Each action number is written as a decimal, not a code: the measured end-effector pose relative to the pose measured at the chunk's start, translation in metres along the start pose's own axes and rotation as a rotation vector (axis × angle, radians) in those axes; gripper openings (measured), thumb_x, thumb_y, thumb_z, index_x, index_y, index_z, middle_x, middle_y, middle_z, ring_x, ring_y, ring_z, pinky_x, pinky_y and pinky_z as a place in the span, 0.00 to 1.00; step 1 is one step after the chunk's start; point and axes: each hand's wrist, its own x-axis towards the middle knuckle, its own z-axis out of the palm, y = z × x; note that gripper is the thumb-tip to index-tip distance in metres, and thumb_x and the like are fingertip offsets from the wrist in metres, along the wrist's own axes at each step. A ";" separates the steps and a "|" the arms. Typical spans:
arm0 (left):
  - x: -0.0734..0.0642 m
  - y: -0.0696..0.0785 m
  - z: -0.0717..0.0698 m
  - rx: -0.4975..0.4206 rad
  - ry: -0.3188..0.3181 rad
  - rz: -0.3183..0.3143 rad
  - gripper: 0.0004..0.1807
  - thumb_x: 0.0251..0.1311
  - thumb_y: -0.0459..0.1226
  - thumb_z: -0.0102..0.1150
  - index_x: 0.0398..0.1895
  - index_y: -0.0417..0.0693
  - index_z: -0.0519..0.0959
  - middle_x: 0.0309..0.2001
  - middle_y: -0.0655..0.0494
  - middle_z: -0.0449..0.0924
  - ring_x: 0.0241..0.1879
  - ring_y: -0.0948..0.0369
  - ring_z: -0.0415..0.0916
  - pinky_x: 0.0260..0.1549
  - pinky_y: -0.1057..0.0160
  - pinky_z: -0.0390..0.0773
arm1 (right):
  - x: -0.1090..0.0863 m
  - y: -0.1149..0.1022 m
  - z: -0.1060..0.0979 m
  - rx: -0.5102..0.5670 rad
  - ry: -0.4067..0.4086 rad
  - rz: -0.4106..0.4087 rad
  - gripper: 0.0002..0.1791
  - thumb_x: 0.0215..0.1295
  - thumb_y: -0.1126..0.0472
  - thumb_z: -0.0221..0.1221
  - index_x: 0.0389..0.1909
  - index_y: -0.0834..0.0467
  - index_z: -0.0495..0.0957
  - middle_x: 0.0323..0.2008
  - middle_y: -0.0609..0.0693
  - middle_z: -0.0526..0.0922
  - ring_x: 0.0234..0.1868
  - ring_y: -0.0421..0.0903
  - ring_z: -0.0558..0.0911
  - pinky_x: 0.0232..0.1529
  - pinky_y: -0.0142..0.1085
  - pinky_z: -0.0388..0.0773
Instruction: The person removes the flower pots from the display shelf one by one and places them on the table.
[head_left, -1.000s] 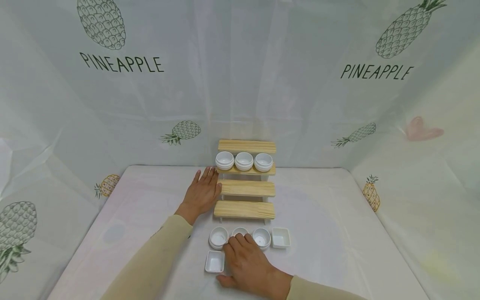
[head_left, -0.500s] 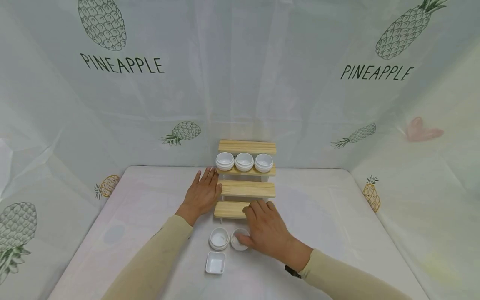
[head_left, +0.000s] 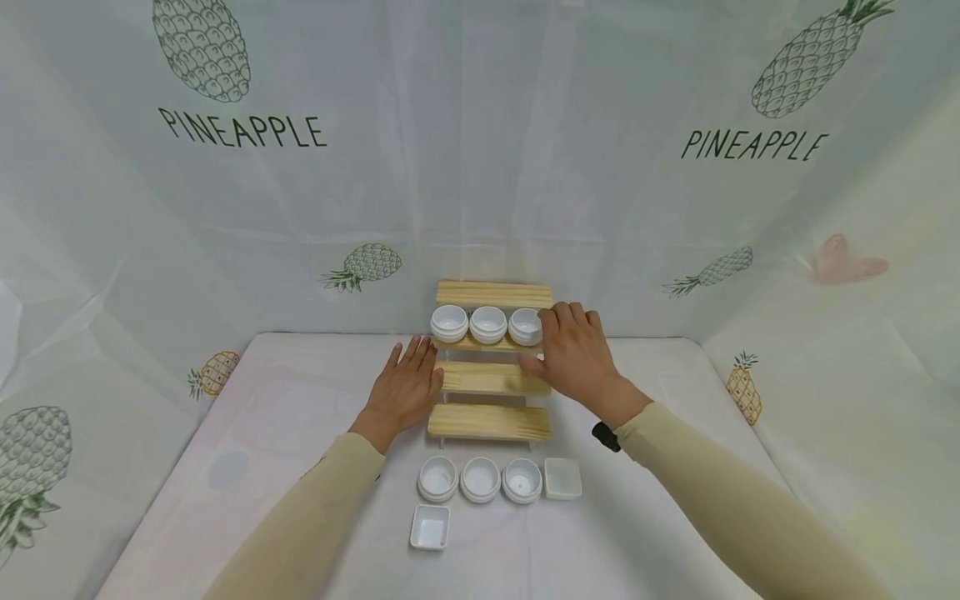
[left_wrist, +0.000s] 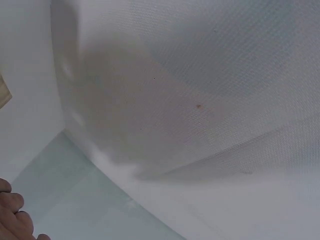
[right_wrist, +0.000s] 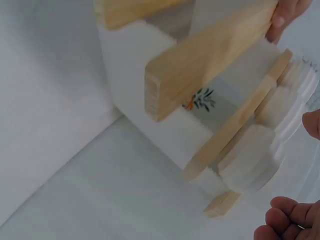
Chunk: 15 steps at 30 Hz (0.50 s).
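Note:
A wooden tiered rack (head_left: 489, 422) with pale slats stands at the back middle. On its second tier from the top sit three small white round bowls (head_left: 489, 323) with banded sides. My right hand (head_left: 583, 354) is at the rack's right end, thumb and fingers spread apart beside the rightmost bowl (right_wrist: 252, 157). Nothing shows between them in the right wrist view. My left hand (head_left: 402, 387) lies flat with straight fingers along the rack's left side. In the left wrist view, only the knuckles of fingers (left_wrist: 12, 207) and a corner of a slat (left_wrist: 4, 92) appear.
In front of the rack three more round bowls (head_left: 480, 481) stand in a row, with a square white dish (head_left: 562, 478) at its right end. Another square dish (head_left: 430, 527) sits nearer, at the left. A pineapple-print curtain (head_left: 480, 167) rises behind the table (head_left: 660, 433).
My right hand has moved from over the front row of bowls, up past the lower slats, to the right end of the bowl tier. The left hand keeps its place.

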 end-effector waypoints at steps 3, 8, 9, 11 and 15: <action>-0.001 0.001 0.001 -0.003 0.009 0.001 0.37 0.85 0.53 0.20 0.85 0.39 0.53 0.85 0.44 0.49 0.86 0.49 0.42 0.84 0.43 0.41 | 0.008 0.006 0.006 0.008 -0.017 0.022 0.35 0.61 0.35 0.70 0.37 0.66 0.74 0.32 0.59 0.75 0.32 0.57 0.72 0.30 0.46 0.68; -0.003 0.004 -0.003 -0.011 0.011 0.001 0.36 0.85 0.51 0.23 0.84 0.37 0.55 0.85 0.42 0.50 0.85 0.47 0.44 0.84 0.42 0.42 | 0.014 0.011 0.014 0.025 -0.082 0.065 0.35 0.62 0.34 0.69 0.36 0.65 0.75 0.31 0.58 0.73 0.33 0.57 0.71 0.31 0.46 0.66; -0.003 0.005 -0.005 -0.010 0.000 -0.003 0.36 0.85 0.51 0.23 0.84 0.38 0.54 0.85 0.43 0.50 0.85 0.47 0.43 0.84 0.42 0.42 | 0.015 0.012 0.015 0.025 -0.097 0.073 0.35 0.62 0.34 0.69 0.36 0.66 0.75 0.31 0.58 0.73 0.33 0.58 0.71 0.31 0.46 0.67; -0.003 0.006 -0.007 -0.006 -0.019 -0.010 0.36 0.85 0.51 0.23 0.85 0.38 0.53 0.85 0.43 0.48 0.86 0.48 0.41 0.84 0.43 0.40 | 0.016 0.012 0.017 0.027 -0.127 0.089 0.37 0.62 0.32 0.69 0.38 0.66 0.77 0.32 0.59 0.75 0.35 0.58 0.73 0.33 0.47 0.68; -0.003 0.007 -0.008 0.006 -0.035 -0.017 0.36 0.86 0.52 0.22 0.85 0.39 0.51 0.86 0.45 0.47 0.86 0.49 0.40 0.84 0.44 0.39 | 0.020 0.012 0.018 0.042 -0.202 0.121 0.37 0.64 0.31 0.66 0.39 0.66 0.79 0.35 0.59 0.77 0.38 0.59 0.73 0.36 0.48 0.69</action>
